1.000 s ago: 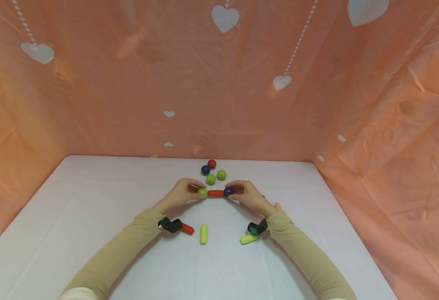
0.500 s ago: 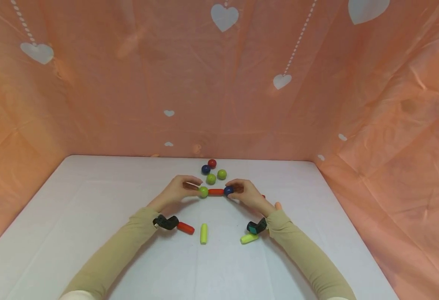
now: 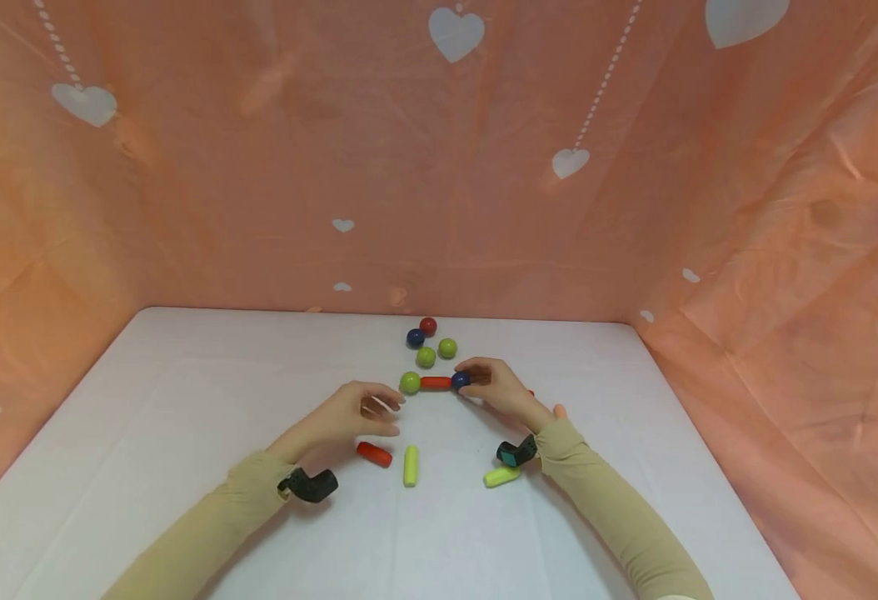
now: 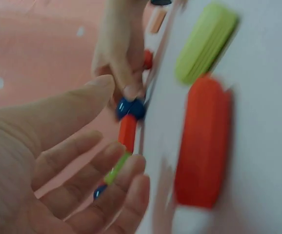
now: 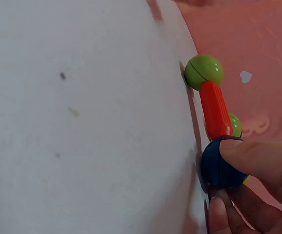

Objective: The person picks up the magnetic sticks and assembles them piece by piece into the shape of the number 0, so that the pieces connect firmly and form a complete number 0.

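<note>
My right hand [image 3: 501,387] pinches a blue ball [image 5: 224,163] between thumb and fingers. The ball sits at one end of a red stick [image 5: 215,108], whose other end carries a lime green ball [image 5: 204,72]; the three lie in a row over the white table. My left hand [image 3: 352,410] holds nothing, its fingers loosely bent and spread. Just below it in the head view lies a loose red stick [image 3: 375,454], with a lime stick [image 3: 411,466] to its right. Both sticks show large in the left wrist view, beside the open palm.
Behind the joined row sit two green balls [image 3: 426,357], a blue ball [image 3: 416,337] and a red ball [image 3: 427,326]. Another lime stick [image 3: 501,476] lies by the right wrist. An orange piece [image 3: 560,412] peeks out past the right forearm. Pink cloth walls surround the table [image 3: 184,367].
My left hand has let go of the green ball and come back toward me, over the table near the loose red stick. The right hand still holds the blue ball in about the same place.
</note>
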